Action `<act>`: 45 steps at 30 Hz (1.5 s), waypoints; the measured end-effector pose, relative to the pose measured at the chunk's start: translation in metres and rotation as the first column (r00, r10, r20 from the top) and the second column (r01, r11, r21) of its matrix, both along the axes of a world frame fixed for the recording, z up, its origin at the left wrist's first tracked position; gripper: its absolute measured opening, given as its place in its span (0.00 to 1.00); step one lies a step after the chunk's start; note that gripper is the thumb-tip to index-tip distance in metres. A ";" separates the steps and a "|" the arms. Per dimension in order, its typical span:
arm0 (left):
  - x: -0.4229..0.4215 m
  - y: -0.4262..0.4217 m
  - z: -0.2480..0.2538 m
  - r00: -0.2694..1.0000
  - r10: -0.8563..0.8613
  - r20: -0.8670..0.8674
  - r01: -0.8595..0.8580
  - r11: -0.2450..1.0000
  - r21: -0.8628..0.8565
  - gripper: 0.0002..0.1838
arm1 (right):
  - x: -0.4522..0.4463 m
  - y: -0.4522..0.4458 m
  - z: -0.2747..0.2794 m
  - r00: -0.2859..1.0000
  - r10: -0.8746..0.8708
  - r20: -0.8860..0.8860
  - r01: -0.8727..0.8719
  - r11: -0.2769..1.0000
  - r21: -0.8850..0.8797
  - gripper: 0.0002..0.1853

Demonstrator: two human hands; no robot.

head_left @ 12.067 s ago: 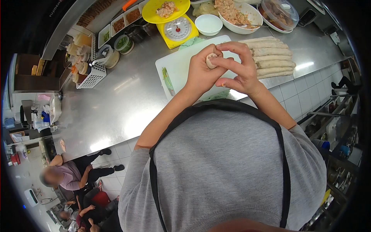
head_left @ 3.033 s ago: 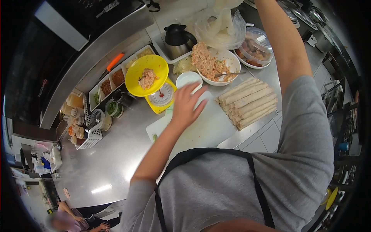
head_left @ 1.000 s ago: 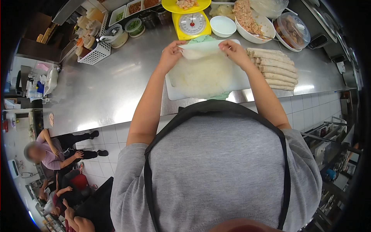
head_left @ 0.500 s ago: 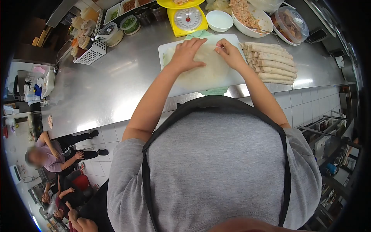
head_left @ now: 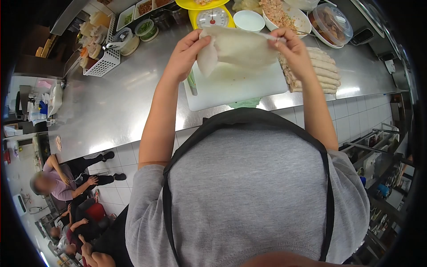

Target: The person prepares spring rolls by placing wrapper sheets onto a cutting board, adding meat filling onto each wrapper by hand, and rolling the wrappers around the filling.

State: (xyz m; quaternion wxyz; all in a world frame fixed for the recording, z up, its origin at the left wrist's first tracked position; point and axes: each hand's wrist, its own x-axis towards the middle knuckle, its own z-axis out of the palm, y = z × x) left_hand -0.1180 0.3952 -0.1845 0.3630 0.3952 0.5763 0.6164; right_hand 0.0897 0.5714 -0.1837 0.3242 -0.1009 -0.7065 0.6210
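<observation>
A thin, pale translucent wrapper sheet (head_left: 244, 48) hangs in the air over the far half of a white cutting board (head_left: 240, 89). My left hand (head_left: 187, 53) pinches its left edge between thumb and fingers, and a loose flap droops beside it. At the other end my right hand (head_left: 293, 51) grips the right edge. Right of the board, partly behind my right hand, lies a stack of pale rolls (head_left: 322, 69). A green strip (head_left: 191, 83) rests on the board's left side.
Behind the board stand a yellow scale (head_left: 194, 20), a white bowl (head_left: 249, 21), a bowl of minced filling (head_left: 300, 21) and a lidded container (head_left: 331, 24). A white basket (head_left: 104, 64) of bottles is on the left. A person (head_left: 60, 182) is at lower left.
The sheet, flat on the board half a second ago, is now lifted and held up between both hands. My hands have moved apart and away from me, and the board's surface shows again.
</observation>
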 end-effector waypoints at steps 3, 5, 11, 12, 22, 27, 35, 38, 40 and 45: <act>0.002 -0.004 -0.011 0.961 -0.038 0.273 0.026 0.999 0.048 0.15 | -0.005 0.010 0.015 0.987 -0.117 0.112 0.085 0.962 0.259 0.08; -0.010 0.005 -0.049 0.922 0.046 0.384 -0.016 0.997 -0.081 0.18 | -0.025 0.026 -0.015 0.986 -0.135 0.096 0.104 0.954 0.280 0.09; 0.004 0.026 -0.083 0.908 0.346 -0.238 -0.419 0.773 -0.477 0.29 | -0.058 0.051 -0.115 0.824 -0.293 0.485 0.041 0.885 0.465 0.11; 0.003 0.025 -0.085 0.907 0.347 -0.239 -0.421 0.771 -0.478 0.29 | -0.058 0.054 -0.121 0.807 -0.281 0.519 0.061 0.915 0.400 0.12; -0.029 0.017 -0.131 0.898 0.277 -0.343 -0.334 0.935 -0.120 0.25 | -0.047 0.053 -0.105 0.807 -0.465 0.363 0.211 0.802 0.559 0.16; -0.031 0.024 -0.136 0.828 0.346 -0.441 -0.426 0.900 -0.095 0.23 | -0.123 0.053 -0.035 0.930 -0.316 -0.187 0.358 0.672 0.648 0.21; -0.015 0.020 -0.136 0.703 0.444 -0.556 -0.488 0.869 0.078 0.18 | -0.240 0.061 0.000 0.902 -0.131 0.411 -0.183 0.747 0.640 0.36; -0.011 0.021 -0.128 0.715 0.432 -0.550 -0.485 0.873 0.055 0.17 | -0.249 0.057 0.006 0.902 -0.282 0.328 -0.151 0.506 0.849 0.29; -0.008 0.018 -0.122 0.771 0.388 -0.506 -0.491 0.867 -0.082 0.16 | -0.242 0.058 0.011 0.906 -0.281 0.317 -0.193 0.392 0.899 0.26; -0.012 0.021 -0.135 0.739 0.431 -0.518 -0.483 0.875 0.040 0.14 | -0.231 0.069 0.017 0.880 -0.006 0.475 -0.412 0.489 0.769 0.18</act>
